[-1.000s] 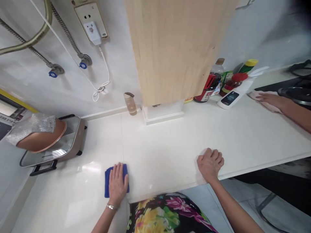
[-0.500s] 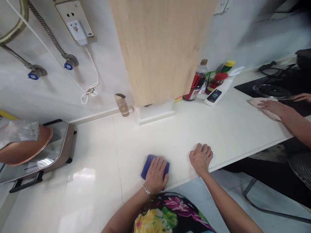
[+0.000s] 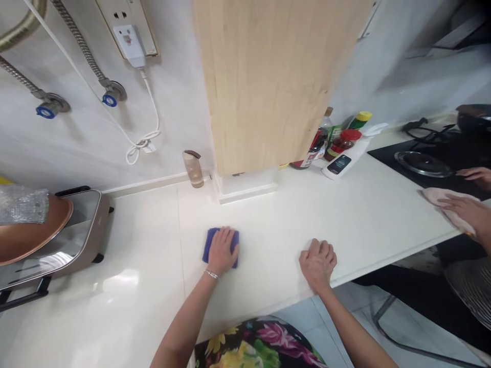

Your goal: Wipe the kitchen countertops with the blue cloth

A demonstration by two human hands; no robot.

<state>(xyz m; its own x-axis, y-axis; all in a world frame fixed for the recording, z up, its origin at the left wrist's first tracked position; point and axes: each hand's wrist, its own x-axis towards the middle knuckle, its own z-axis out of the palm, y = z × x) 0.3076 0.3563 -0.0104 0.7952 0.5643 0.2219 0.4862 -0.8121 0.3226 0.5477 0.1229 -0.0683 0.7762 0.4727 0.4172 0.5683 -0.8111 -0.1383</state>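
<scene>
My left hand (image 3: 223, 250) presses down on a folded blue cloth (image 3: 209, 245), which lies on the white countertop (image 3: 268, 276). Its fingers are together over the cloth, pointing toward the wall, and a bracelet (image 3: 211, 274) circles the wrist. To the right, near the counter's front edge, my right hand (image 3: 317, 263) rests with curled fingers on the bare surface. I see nothing in it, though the palm side is hidden.
A clear bottle (image 3: 193, 168) stands by the wall, beside a wooden panel (image 3: 268, 87). A spray bottle (image 3: 337, 163) and several condiment bottles are behind. At left sits an electric pan (image 3: 95, 214). At right, another person's hand (image 3: 466, 209) holds a pale cloth (image 3: 441, 195) near the cooktop (image 3: 399, 145).
My left hand and the blue cloth have slid left and away from the front edge. My right hand stays in place. The other person's hand with the pale cloth has moved right and nearer the front.
</scene>
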